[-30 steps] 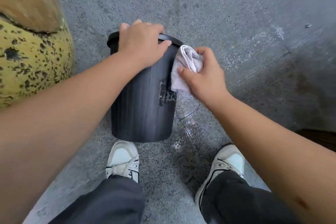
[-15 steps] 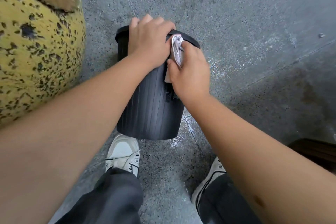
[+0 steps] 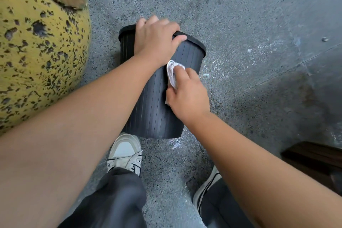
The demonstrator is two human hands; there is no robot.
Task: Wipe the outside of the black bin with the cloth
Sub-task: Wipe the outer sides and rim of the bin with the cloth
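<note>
The floor (image 3: 240,15) was grey speckled concrete, scuffed with pale streaks and crossed by thin joint lines. On it stood the black bin (image 3: 153,109), a ribbed plastic tub whose rim leaned away from the person while its base sat just ahead of a white sneaker (image 3: 125,153). A large yellow rounded object (image 3: 37,52), pitted with dark flecks, rose close beside the bin on the left, and a dark wooden edge (image 3: 314,159) showed at the lower right.

The left hand (image 3: 155,40) lay over the bin's rim, its fingers (image 3: 148,21) curled down over the far edge and the thumb stretched along the near lip, gripping the top. The right hand (image 3: 187,94) pressed a bunched white cloth (image 3: 172,74) against the bin's outer wall, roughly midway down on the side facing the person and a little to the right. Its fingers were bent round the cloth, with the thumb against the lower part of the fabric, so only a crumpled fold showed above the knuckles. Both bare forearms reached in from the bottom of the view, above dark trouser legs (image 3: 114,200) and a second sneaker (image 3: 209,187) at the lower right.
</note>
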